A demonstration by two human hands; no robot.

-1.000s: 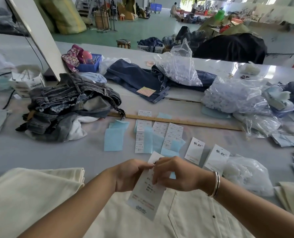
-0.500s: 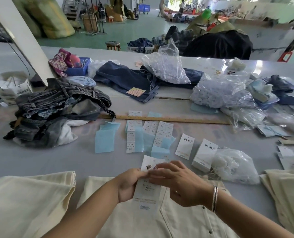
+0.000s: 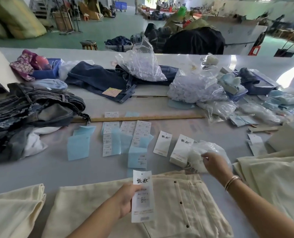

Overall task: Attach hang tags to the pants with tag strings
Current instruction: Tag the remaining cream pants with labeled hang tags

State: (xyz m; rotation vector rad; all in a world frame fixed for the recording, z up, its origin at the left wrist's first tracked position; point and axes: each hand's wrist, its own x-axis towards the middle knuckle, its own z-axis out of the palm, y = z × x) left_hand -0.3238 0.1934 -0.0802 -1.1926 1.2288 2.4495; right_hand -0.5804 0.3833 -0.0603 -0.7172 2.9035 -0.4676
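**Tag held, string being fetched**

The tag (image 3: 142, 194) stands upright over the near cream pants (image 3: 168, 212), pinched in the left hand (image 3: 125, 200), ready for threading. The right hand (image 3: 213, 163) pinches into the string bag (image 3: 204, 152) just right, on the tabletop (image 3: 48, 167).

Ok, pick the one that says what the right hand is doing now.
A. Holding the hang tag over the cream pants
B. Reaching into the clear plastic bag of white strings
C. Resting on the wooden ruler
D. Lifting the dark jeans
B: the right hand is at the clear plastic bag of white strings, pinching at them, while the left hand holds the hang tag over the cream pants.
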